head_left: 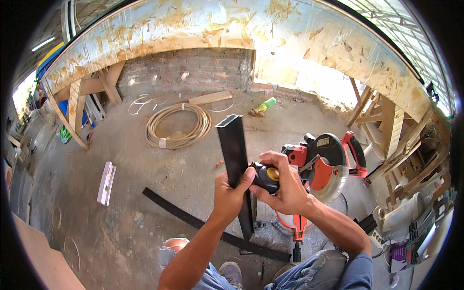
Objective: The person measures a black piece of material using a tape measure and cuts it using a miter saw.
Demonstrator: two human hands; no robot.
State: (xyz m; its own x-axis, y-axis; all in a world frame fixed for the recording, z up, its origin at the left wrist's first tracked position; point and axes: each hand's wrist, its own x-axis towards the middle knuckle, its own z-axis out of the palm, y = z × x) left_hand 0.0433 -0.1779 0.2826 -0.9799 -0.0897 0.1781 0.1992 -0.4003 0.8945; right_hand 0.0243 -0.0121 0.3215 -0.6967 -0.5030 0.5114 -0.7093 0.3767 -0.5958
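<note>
My left hand (229, 194) is wrapped round a black rectangular metal tube (232, 149), which stands nearly upright with its hollow end at the top. In my right hand (289, 187) is a black and yellow tape measure (265, 177), held close against the side of the tube. My left thumb reaches across to the tape measure's edge. Whether any blade is pulled out of the case, I cannot tell. A longer black strip (188, 218) lies on the floor below my hands. Just beyond my right hand stands a red and black miter saw (323, 169).
A coiled hose (180, 126) lies on the floor ahead, near a wooden board (210, 97) and a green plastic bottle (266, 104). To the left is a long white box (106, 183). A stained workbench (208, 26) spans the far side; scrap timber (411, 154) is piled at right.
</note>
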